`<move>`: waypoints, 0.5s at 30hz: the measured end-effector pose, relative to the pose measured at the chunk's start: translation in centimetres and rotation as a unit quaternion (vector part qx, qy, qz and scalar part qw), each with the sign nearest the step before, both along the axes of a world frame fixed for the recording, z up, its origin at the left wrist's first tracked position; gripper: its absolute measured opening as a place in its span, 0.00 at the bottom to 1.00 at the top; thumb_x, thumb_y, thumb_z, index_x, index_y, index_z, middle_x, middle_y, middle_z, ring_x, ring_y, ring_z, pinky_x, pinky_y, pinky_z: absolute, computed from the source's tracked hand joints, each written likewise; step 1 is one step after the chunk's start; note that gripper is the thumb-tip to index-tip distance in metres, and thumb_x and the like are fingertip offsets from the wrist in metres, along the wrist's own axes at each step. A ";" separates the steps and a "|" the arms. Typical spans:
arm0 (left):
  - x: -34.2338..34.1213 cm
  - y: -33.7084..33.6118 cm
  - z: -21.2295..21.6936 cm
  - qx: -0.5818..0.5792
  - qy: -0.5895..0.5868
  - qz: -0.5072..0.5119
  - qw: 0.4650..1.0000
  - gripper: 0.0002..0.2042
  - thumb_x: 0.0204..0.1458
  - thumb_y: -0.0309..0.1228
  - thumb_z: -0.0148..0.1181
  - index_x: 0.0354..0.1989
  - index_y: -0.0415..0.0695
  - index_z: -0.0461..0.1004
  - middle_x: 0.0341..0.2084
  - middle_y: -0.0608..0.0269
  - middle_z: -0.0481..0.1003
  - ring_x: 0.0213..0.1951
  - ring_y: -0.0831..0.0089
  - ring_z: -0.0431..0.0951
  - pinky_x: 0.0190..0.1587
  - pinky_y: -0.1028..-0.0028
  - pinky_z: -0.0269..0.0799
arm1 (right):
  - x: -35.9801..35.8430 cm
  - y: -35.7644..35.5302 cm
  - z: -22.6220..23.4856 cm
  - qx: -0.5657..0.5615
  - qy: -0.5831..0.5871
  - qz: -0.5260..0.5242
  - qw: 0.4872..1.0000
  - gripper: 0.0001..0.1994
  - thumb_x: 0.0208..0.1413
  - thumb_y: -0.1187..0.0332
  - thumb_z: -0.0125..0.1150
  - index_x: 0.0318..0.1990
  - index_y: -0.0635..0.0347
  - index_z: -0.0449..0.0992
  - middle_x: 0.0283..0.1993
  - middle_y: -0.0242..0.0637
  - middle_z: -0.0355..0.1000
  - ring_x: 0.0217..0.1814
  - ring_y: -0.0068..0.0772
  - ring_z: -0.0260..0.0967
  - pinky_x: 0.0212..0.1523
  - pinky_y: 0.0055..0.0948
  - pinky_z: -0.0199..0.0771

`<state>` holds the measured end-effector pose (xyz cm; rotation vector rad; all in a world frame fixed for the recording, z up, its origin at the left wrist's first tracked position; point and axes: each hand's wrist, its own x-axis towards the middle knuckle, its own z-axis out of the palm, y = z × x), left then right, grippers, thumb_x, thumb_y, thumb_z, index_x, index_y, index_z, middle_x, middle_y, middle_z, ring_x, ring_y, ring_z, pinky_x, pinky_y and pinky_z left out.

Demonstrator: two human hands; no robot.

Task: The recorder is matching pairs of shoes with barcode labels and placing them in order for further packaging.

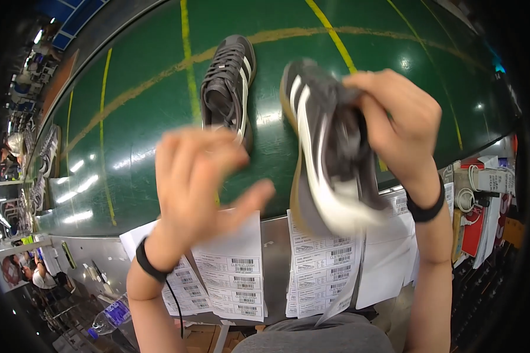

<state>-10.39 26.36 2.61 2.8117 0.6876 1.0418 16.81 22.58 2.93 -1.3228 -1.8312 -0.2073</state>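
My right hand (401, 117) pinches a dark grey sneaker (317, 159) near the tongue and lace area. The shoe has white side stripes, a white heel and a gum-coloured sole; it is tilted, with its heel end toward me and blurred by motion. To the left, a matching sneaker (228, 67) rests on the green table, toe pointing away, its laces crossed over the tongue. My left hand (197, 182) hovers over the near end of that sneaker, fingers and thumb apart and somewhat blurred, holding nothing visible. It hides part of the heel. Both wrists wear black bands.
The green tabletop (141, 141) carries yellow lines. Sheets of printed labels (235, 282) hang along its near edge. More shoes (48, 153) stand at the far left. A plastic bottle (109, 317) is at lower left, and boxes with a white cable (466, 197) are at right.
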 end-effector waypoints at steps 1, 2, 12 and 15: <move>0.1 1.2 -0.6 0.006 0.060 0.054 0.997 0.20 0.36 0.40 0.72 0.34 0.41 0.76 0.40 0.58 0.76 0.43 0.60 0.72 0.46 0.61 0.62 | 0.5 1.4 -0.9 -0.002 0.004 -0.019 1.000 0.07 0.42 0.77 0.64 0.33 0.62 0.80 0.29 0.41 0.77 0.30 0.43 0.74 0.32 0.35 0.74; 0.2 2.3 -1.4 0.012 0.119 0.109 0.987 0.19 0.35 0.40 0.72 0.33 0.40 0.78 0.39 0.60 0.76 0.46 0.61 0.70 0.49 0.59 0.60 | 0.7 2.6 -1.9 -0.004 0.010 -0.039 0.999 0.07 0.45 0.74 0.63 0.34 0.62 0.81 0.31 0.42 0.78 0.33 0.44 0.75 0.35 0.37 0.75; 3.0 -4.2 2.8 -0.225 0.178 -0.083 0.954 0.15 0.34 0.37 0.68 0.11 0.39 0.71 0.16 0.58 0.70 0.18 0.59 0.65 0.28 0.66 0.65 | -7.4 0.9 -2.2 -0.125 0.041 0.170 0.977 0.13 0.48 0.67 0.66 0.37 0.63 0.71 0.36 0.43 0.70 0.41 0.46 0.68 0.41 0.38 0.73; 2.8 -7.2 7.1 -0.278 0.190 -0.202 0.920 0.16 0.34 0.37 0.67 0.09 0.42 0.68 0.12 0.62 0.66 0.16 0.65 0.62 0.24 0.70 0.59 | -7.4 -2.4 0.4 -0.132 0.042 0.219 0.966 0.10 0.46 0.72 0.66 0.27 0.62 0.69 0.20 0.37 0.65 0.27 0.41 0.68 0.28 0.35 0.70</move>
